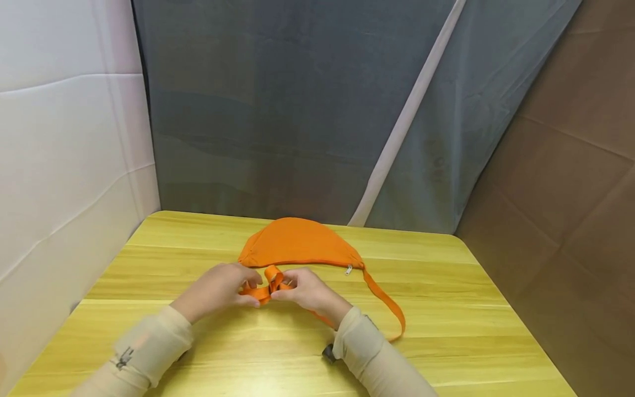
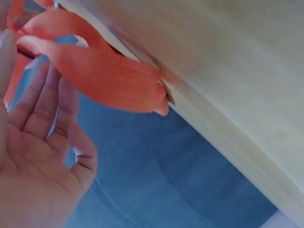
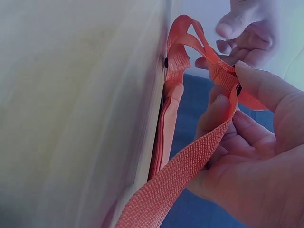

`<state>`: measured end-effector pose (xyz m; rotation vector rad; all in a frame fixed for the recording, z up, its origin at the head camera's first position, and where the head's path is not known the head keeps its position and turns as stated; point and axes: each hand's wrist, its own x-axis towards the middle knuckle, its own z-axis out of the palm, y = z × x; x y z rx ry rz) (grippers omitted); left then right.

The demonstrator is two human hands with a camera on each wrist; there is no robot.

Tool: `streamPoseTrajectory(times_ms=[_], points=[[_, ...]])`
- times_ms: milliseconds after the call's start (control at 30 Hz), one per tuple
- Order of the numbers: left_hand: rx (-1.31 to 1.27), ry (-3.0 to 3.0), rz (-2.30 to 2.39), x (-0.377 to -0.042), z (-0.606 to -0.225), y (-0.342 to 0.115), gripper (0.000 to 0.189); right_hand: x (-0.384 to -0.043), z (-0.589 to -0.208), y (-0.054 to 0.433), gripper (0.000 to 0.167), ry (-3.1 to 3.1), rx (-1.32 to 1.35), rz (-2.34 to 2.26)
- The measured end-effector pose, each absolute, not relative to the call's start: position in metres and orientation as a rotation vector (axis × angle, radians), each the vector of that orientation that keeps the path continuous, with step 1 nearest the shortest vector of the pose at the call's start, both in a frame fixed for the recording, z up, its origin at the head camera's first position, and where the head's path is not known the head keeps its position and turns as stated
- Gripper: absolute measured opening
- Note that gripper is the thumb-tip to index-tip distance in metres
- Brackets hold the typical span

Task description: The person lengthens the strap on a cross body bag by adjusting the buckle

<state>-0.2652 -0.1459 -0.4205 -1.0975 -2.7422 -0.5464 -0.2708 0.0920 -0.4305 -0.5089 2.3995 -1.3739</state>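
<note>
An orange waist bag (image 1: 302, 242) lies on a wooden table (image 1: 456, 320), its curved side away from the person and its zip edge nearer. Its orange strap (image 1: 388, 302) leaves the right end, curves toward the person and passes under the right wrist. In front of the bag, both hands work at a raised, looped part of the strap. The right hand (image 1: 311, 290) pinches it between thumb and fingers, right beside a small dark piece (image 3: 239, 89), perhaps a buckle. The left hand (image 1: 229, 288) is half open, its thumb and fingers apart around the loops, touching the strap without a clear grip.

If the right pinch loosens, the loops could probably spring apart, since the left hand seems to offer little hold. The webbing looks twisted, so it might bunch or jam at the dark piece. A hard tug could drag the bag across the table.
</note>
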Motion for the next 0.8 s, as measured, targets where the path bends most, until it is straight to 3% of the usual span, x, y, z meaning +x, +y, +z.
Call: streamPoseTrajectory(times_ms=[367, 800], points=[[-1.064, -2.751, -0.534, -0.2608, -0.4202, -0.1409, 0.016, -0.2682, -0.4288, 0.0873, 0.02, 2.377, -0.465, -1.379], [-1.045, -2.823, -0.571, -0.2625, -0.4204, -0.1447, 0.016, -0.2718, -0.4322, 0.094, 0.019, 2.402, -0.457, -1.342]])
